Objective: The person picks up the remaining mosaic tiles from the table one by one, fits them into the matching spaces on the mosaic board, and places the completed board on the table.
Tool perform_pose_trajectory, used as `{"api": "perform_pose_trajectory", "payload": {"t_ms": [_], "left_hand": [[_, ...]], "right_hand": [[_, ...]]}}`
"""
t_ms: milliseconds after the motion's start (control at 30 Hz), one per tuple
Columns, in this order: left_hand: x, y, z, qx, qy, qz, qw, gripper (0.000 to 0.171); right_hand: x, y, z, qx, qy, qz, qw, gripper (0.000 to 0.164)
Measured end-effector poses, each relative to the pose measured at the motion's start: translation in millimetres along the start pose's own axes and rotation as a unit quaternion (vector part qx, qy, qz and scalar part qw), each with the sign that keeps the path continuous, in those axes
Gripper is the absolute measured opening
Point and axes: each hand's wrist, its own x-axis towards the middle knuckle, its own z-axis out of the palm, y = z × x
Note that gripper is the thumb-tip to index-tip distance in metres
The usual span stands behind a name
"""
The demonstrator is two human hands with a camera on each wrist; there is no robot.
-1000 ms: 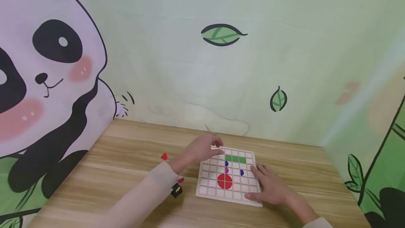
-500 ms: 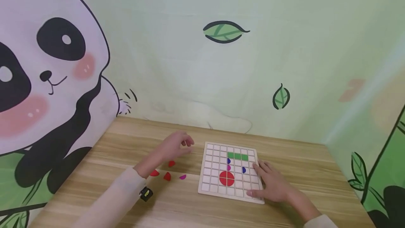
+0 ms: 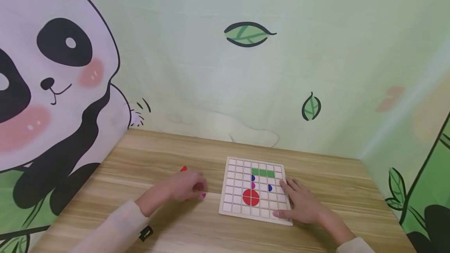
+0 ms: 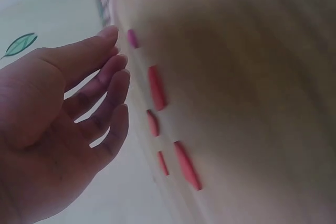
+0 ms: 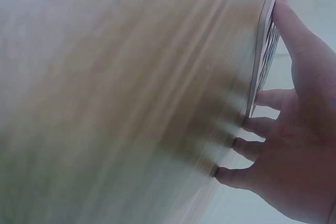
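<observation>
My left hand is low over the loose pieces left of the board, its fingers loosely bent with nothing between them. In the left wrist view a small purple half-round piece lies just beyond the thumb and index fingertips. Several red pieces lie scattered below it on the wood; in the head view the hand hides most of them. A white grid board carries green squares, a red circle made of quarter pieces, and small blue and purple half-rounds. My right hand rests along its right edge, fingers spread.
The wooden table runs back to a green cloth backdrop printed with a panda and leaves. A small black object shows under the left sleeve.
My left hand has moved from above the board's upper left corner leftward and down to the loose pieces. The right hand stays on the board's edge.
</observation>
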Motion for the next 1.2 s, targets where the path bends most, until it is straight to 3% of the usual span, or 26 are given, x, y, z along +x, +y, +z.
{"api": "perform_pose_trajectory", "payload": {"t_ms": [333, 667, 967, 1200], "left_hand": [[-1.0, -4.7, 14.3, 0.017, 0.022, 0.031, 0.9991, 0.009], [-0.4, -1.8, 14.6, 0.009, 0.016, 0.022, 0.9996, 0.011], [1.2, -2.9, 13.3, -0.04, -0.003, 0.005, 0.9992, 0.016], [7.8, -2.3, 12.3, -0.067, -0.004, 0.039, 0.997, 0.012]], "right_hand": [[-0.4, -0.4, -0.2, -0.002, -0.002, -0.001, 1.0, 0.114], [-0.1, 0.5, 0.2, -0.005, -0.001, -0.003, 1.0, 0.115], [-1.5, -1.2, -0.4, -0.002, -0.007, 0.001, 1.0, 0.115], [-2.1, -1.8, -1.0, 0.0, -0.008, 0.003, 1.0, 0.115]]}}
